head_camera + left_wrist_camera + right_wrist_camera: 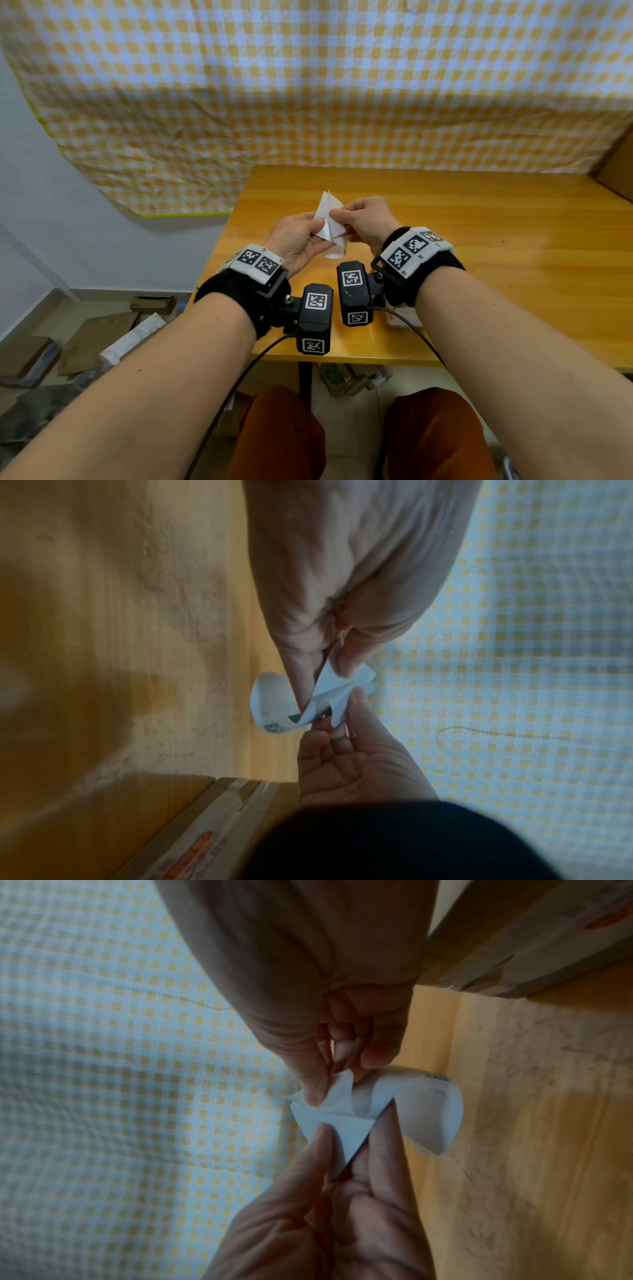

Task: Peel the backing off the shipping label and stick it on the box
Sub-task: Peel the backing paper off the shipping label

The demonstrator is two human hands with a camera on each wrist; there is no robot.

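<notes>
The table (513, 246) is a glossy, yellow-orange wooden top with visible grain, its back edge set against a hanging yellow-and-white checked cloth (308, 85). At its far right corner stands a brown cardboard box (618, 171), only partly in view, with tape along its top in the wrist views. Near the front edge lies a small pale item (406, 317), mostly hidden behind the right wrist camera.

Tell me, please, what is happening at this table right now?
A person holds a small white paper shipping label above the wooden table. The left hand and right hand each pinch a corner, pulling its layers apart. The brown cardboard box lies nearby, at the table's right end.
</notes>
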